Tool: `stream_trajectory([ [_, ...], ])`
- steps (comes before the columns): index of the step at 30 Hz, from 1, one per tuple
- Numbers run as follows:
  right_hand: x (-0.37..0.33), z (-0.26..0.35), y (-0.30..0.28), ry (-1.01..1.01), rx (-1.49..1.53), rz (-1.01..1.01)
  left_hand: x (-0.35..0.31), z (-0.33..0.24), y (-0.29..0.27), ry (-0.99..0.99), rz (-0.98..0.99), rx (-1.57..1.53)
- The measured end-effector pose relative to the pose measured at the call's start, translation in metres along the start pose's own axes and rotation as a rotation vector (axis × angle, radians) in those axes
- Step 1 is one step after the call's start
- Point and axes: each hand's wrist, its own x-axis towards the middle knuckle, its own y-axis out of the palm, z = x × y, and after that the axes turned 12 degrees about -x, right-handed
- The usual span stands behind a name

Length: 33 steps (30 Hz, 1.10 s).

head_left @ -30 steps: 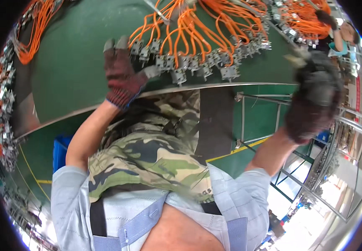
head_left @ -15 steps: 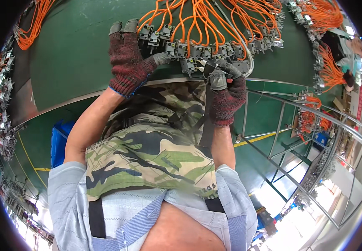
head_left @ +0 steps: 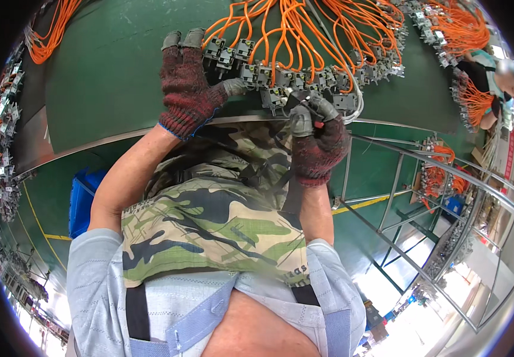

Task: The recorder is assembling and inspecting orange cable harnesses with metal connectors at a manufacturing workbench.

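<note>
1. The grey blocks, which are the parts in work, lie toward 12 to 1 o'clock on the tabletop, in a row near its front edge.
2. What looks done: orange cables run to many of these blocks, and the bundle is fanned out.
3. The left hand, at 11 o'clock, is gloved, with its fingers spread; it appears to grip nothing, and its thumb is beside the row.
4. The right hand, at 1 to 2 o'clock, is bent closed and pinches a small dark piece next to a front block.
5. A white cable curves beside this hand; where it ends, I cannot tell.
6. In my judgement the work is in the middle: one block is being attended, and how many blocks remain cannot be counted from here.
</note>
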Motion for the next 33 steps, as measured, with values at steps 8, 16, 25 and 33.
stream_trajectory([
  [8,-0.001,-0.001,0.028,0.019,0.114,-0.129,0.003,0.003,0.006,0.11,-0.091,0.108],
  [16,-0.001,0.003,0.029,0.018,0.061,-0.119,0.011,0.017,0.009,0.332,-0.414,0.408],
  [25,0.004,0.001,0.029,-0.066,0.057,-0.124,0.013,0.016,0.016,0.359,-0.478,0.457],
  [33,0.019,-0.034,-0.005,0.163,0.226,-0.105,0.012,-0.017,0.066,0.222,-0.384,0.397],
])
